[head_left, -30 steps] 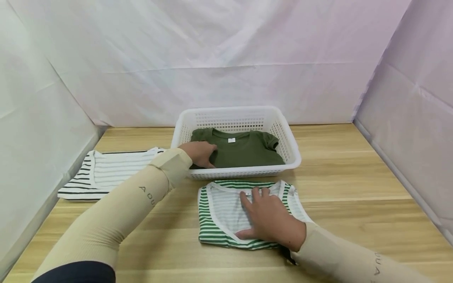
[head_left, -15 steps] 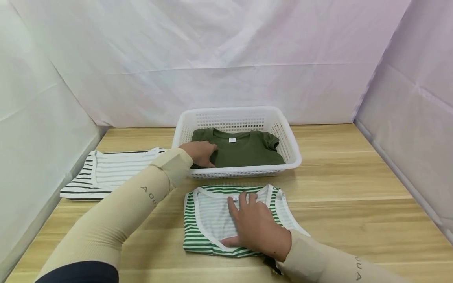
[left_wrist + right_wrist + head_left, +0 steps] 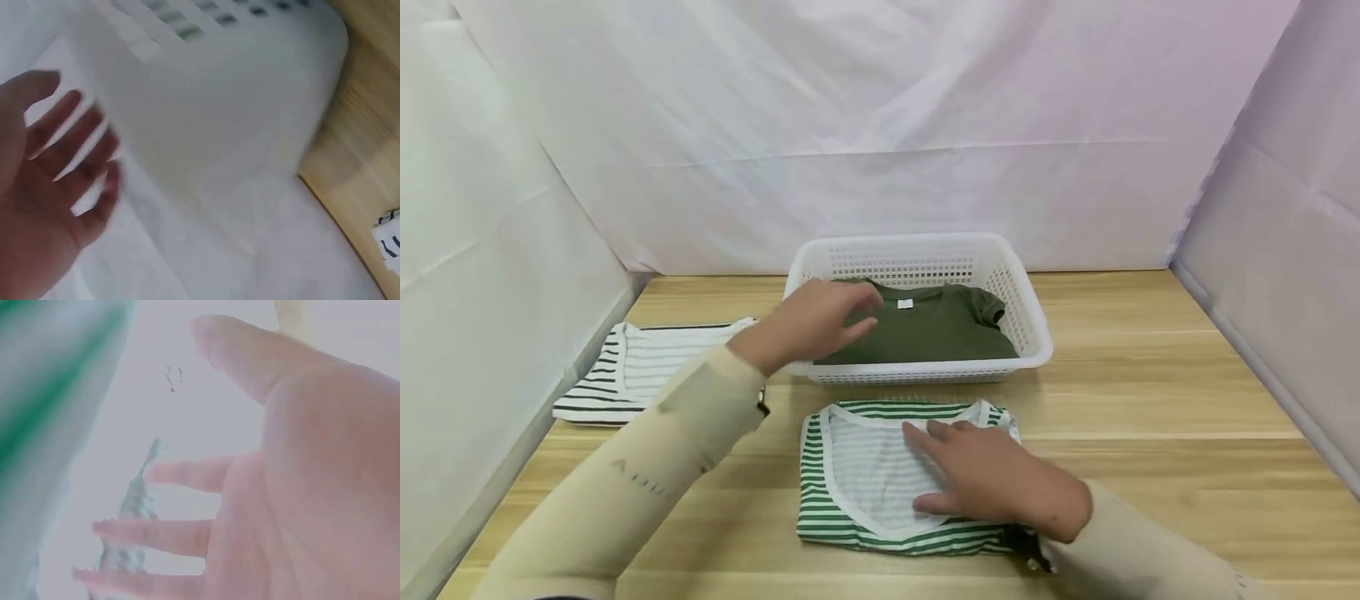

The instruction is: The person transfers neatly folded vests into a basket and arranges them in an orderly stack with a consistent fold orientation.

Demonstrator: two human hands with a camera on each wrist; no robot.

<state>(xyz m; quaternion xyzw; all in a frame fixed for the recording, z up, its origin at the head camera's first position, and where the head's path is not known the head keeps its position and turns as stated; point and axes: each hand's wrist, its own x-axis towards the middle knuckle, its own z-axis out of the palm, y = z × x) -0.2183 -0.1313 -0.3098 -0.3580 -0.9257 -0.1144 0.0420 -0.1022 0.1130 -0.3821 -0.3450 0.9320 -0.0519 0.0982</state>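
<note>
My left hand (image 3: 820, 321) is raised over the left end of a white basket (image 3: 1037, 346), its fingers loosely spread and holding nothing. In the left wrist view that hand (image 3: 56, 181) shows relaxed fingers beside the basket's outer wall (image 3: 219, 106). Inside the basket lies a folded dark green T-shirt (image 3: 925, 333) with a white neck label. A folded green-and-white striped shirt (image 3: 835, 508) lies in front of the basket. Over its right half is my right hand (image 3: 992, 475), fingers extended; whether it touches the cloth I cannot tell. In the right wrist view the fingers (image 3: 187, 472) look straight.
A folded black-and-white striped shirt (image 3: 658, 362) lies on the wooden table (image 3: 1150, 400) at the left, partly behind my left forearm. White sheets (image 3: 895, 125) hang at the back and along both sides.
My left hand has risen from the green T-shirt in the basket. The green-striped shirt was slid left and toward me, and then my right hand loosened and shifted right over it.
</note>
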